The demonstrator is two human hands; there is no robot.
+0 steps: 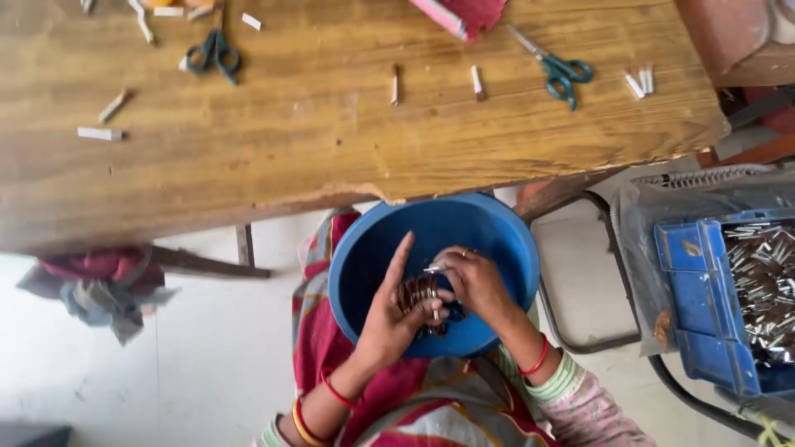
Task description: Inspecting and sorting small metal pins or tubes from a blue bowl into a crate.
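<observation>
**Both grips closed over the blue basin**

Your left hand [389,319] has its grip wrapped around a bundle of small brown pieces [416,293], thumb pressed over the stack and index finger pointing straight up, clear of the load. Your right hand [474,281] pinches narrow on a thin silvery piece [436,268], just beside the top of that bundle.

Both hands sit inside the blue basin [381,248], which rests in your lap, just below the near edge of the worktop [331,124]. Holding the work there probably means anything that slips falls into the basin rather than onto the floor. What exactly the brown pieces are is too small to tell.

Beyond the basin, on the worktop, lie two pairs of teal-handled scissors [214,54] [559,70] and scattered short white sticks [99,133], all well apart from your hands. To the right of the basin stands a blue crate [691,290] lined with clear plastic and filled with small silvery pieces [762,281], likely kept within easy reach. A bundle of cloth [99,285] hangs left of the basin, under the worktop.
</observation>
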